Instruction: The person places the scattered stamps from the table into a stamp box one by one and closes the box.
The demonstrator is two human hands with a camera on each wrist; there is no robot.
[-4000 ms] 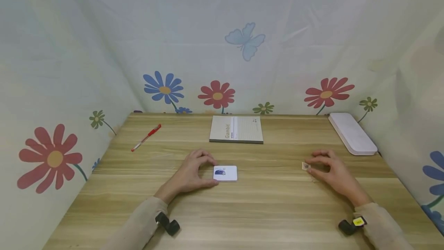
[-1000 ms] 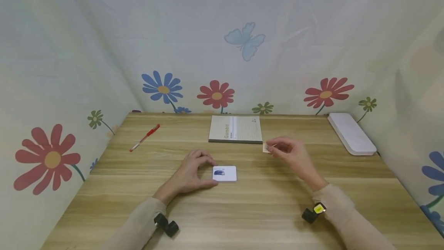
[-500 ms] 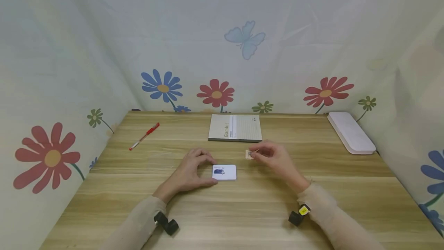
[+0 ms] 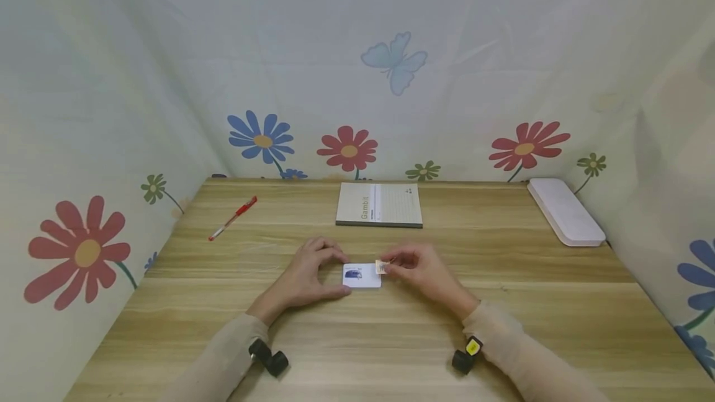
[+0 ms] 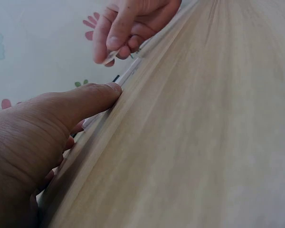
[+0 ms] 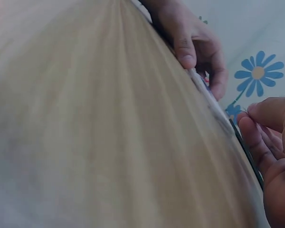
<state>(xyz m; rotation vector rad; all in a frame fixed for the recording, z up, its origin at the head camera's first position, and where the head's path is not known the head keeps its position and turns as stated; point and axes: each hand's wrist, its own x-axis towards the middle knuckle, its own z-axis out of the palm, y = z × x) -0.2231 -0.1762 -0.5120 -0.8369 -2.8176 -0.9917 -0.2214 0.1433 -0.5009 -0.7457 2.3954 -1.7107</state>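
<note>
A small white card with a dark blue picture on its left half lies flat at the middle of the table. My left hand holds it at its left end, forefinger at the far corner and thumb at the near one. Between thumb and forefinger, my right hand pinches a small printed paper piece, like a postage stamp, over the card's right end. In the left wrist view the stamp appears tilted and raised above the card. The right wrist view hides most of it behind the fingertips.
Behind the hands lies a notebook marked "Gambit". A red-capped pen is at the back left, a long pale case at the back right. Flower-printed cloth surrounds the table.
My right hand has carried the stamp leftward from the table's right side, past the notebook's near corner, to the card's right end. The left hand and card stay put.
</note>
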